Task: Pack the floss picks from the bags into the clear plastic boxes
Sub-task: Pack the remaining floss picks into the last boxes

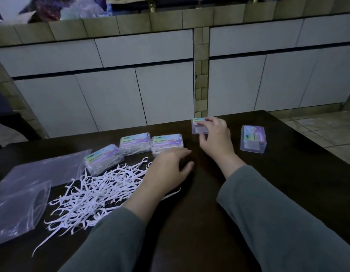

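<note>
A loose heap of white floss picks (95, 191) lies on the dark table, left of centre. Behind it stand three clear plastic boxes with colourful labels, filled with picks: one (104, 159), one (135, 143) and one (167, 144). My left hand (166, 173) rests flat on the table at the heap's right edge, fingers relaxed. My right hand (216, 137) reaches to the far edge and grips an empty-looking clear box (198, 127), fingers over its top and thumb at its near side. Another empty-looking clear box (253, 138) stands to the right, untouched.
Two empty clear plastic bags (24, 195) lie flat at the left of the table (288, 173). White cabinet doors and a tiled counter edge rise just behind the table. Tiled floor shows at the right, past the table's corner.
</note>
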A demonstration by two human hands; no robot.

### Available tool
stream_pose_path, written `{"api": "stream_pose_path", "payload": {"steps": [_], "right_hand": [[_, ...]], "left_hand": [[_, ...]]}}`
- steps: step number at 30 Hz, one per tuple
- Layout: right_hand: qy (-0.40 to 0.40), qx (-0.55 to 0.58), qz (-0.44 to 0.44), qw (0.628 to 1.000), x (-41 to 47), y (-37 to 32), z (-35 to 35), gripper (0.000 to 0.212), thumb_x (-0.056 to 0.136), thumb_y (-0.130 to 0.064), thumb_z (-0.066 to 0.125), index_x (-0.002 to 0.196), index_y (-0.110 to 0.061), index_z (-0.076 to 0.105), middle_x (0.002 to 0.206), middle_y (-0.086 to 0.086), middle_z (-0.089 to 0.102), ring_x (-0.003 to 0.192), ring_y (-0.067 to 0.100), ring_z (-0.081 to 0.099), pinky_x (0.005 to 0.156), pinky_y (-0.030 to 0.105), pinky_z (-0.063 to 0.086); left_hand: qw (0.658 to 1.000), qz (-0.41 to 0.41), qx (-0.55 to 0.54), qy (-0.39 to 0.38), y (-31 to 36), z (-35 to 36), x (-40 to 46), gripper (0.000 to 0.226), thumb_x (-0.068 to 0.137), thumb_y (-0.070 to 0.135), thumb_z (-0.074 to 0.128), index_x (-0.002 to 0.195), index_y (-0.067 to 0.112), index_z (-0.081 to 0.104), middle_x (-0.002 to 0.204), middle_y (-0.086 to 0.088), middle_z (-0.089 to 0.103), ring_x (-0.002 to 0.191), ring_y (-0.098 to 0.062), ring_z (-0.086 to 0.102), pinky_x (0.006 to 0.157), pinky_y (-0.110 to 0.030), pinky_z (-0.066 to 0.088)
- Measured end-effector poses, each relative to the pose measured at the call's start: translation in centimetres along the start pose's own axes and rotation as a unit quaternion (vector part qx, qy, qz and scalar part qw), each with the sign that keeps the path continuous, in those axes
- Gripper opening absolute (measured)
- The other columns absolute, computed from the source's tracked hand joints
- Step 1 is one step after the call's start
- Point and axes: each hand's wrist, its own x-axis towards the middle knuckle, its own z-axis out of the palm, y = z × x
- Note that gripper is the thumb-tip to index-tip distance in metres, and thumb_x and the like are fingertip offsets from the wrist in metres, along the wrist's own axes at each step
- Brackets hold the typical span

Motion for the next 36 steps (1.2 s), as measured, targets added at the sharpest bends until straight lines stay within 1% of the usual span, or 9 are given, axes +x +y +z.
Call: {"api": "stream_pose_path", "payload": {"steps": [4, 9, 13, 17, 21, 25, 29, 32, 36], "right_hand": [[-0.029, -0.051, 0.000, 0.998, 0.8, -0.1, 0.5, 0.044, 0.093, -0.019, 0.055, 0.137, -0.025, 0.050, 0.146, 0.002, 0.038, 0.137, 0.022, 0.028, 0.107, 0.042, 0.032], [-0.098, -0.088, 0.034, 0.991, 2.2, 0.3, 1.0, 0.051, 0.096, -0.019, 0.052, 0.145, -0.023, 0.039, 0.153, 0.004, 0.031, 0.143, 0.027, 0.018, 0.109, 0.047, 0.029], [-0.115, -0.086, 0.043, 0.989, 2.1, 0.3, 0.9, 0.050, 0.096, -0.018, 0.052, 0.144, -0.021, 0.040, 0.152, 0.004, 0.032, 0.144, 0.029, 0.018, 0.108, 0.047, 0.031], [-0.137, -0.087, 0.037, 0.986, 0.7, -0.3, 0.1, 0.053, 0.096, -0.019, 0.053, 0.146, -0.022, 0.037, 0.154, 0.003, 0.029, 0.144, 0.029, 0.016, 0.109, 0.046, 0.030], [-0.137, -0.110, 0.007, 0.984, -1.7, -0.8, -1.4, 0.054, 0.096, -0.018, 0.052, 0.147, -0.028, 0.035, 0.153, 0.003, 0.030, 0.141, 0.028, 0.021, 0.108, 0.046, 0.029], [-0.143, -0.100, -0.003, 0.985, -4.3, -1.2, -3.3, 0.056, 0.097, -0.015, 0.051, 0.147, -0.031, 0.035, 0.152, 0.001, 0.032, 0.139, 0.026, 0.023, 0.108, 0.045, 0.030], [-0.125, -0.097, -0.024, 0.987, -7.0, -1.4, -5.1, 0.053, 0.097, -0.016, 0.052, 0.145, -0.033, 0.038, 0.148, -0.002, 0.038, 0.133, 0.023, 0.029, 0.103, 0.040, 0.035], [-0.127, -0.090, -0.044, 0.987, -8.7, -1.5, -6.0, 0.051, 0.098, -0.016, 0.049, 0.145, -0.034, 0.038, 0.147, -0.003, 0.038, 0.133, 0.022, 0.029, 0.104, 0.040, 0.036], [-0.135, -0.077, -0.077, 0.985, -9.8, -1.6, -7.0, 0.048, 0.098, -0.026, 0.050, 0.144, -0.036, 0.039, 0.147, -0.007, 0.038, 0.135, 0.019, 0.027, 0.107, 0.038, 0.032]], "left_hand": [[0.998, -0.015, 0.043, -0.035, 0.4, 1.3, 0.0, 0.048, 0.096, 0.039, 0.050, 0.141, 0.022, 0.048, 0.149, 0.005, 0.043, 0.136, -0.008, 0.038, 0.109, -0.022, 0.027], [0.996, -0.009, 0.078, -0.041, 0.9, 2.0, -0.2, 0.042, 0.100, 0.036, 0.040, 0.135, 0.018, 0.054, 0.148, 0.001, 0.044, 0.136, -0.012, 0.038, 0.106, -0.026, 0.032], [0.995, -0.014, 0.082, -0.050, 0.8, 2.2, -0.1, 0.044, 0.101, 0.037, 0.039, 0.141, 0.022, 0.047, 0.152, 0.003, 0.038, 0.140, -0.010, 0.032, 0.109, -0.026, 0.029], [0.996, -0.019, 0.075, -0.050, 0.7, 2.2, -0.2, 0.043, 0.100, 0.036, 0.041, 0.140, 0.022, 0.049, 0.150, 0.003, 0.041, 0.139, -0.010, 0.034, 0.109, -0.028, 0.032], [0.996, -0.029, 0.073, -0.052, 0.7, 2.1, -0.3, 0.043, 0.099, 0.037, 0.042, 0.139, 0.022, 0.050, 0.149, 0.003, 0.042, 0.138, -0.011, 0.037, 0.111, -0.030, 0.032], [0.995, -0.036, 0.066, -0.058, 0.8, 1.9, -0.4, 0.044, 0.099, 0.038, 0.043, 0.140, 0.023, 0.049, 0.149, 0.003, 0.043, 0.137, -0.011, 0.038, 0.111, -0.030, 0.032], [0.996, -0.052, 0.046, -0.059, 0.7, 1.7, -0.5, 0.044, 0.097, 0.039, 0.047, 0.138, 0.025, 0.051, 0.146, 0.004, 0.046, 0.134, -0.012, 0.041, 0.109, -0.030, 0.035], [0.997, -0.049, 0.034, -0.052, 0.9, 1.6, -0.6, 0.040, 0.097, 0.038, 0.048, 0.134, 0.027, 0.055, 0.142, 0.005, 0.051, 0.128, -0.012, 0.048, 0.104, -0.030, 0.040], [0.998, -0.035, -0.005, -0.054, 0.7, 1.0, -0.7, 0.032, 0.094, 0.028, 0.054, 0.124, 0.024, 0.062, 0.122, 0.005, 0.064, 0.111, -0.012, 0.057, 0.090, -0.026, 0.046]]}}
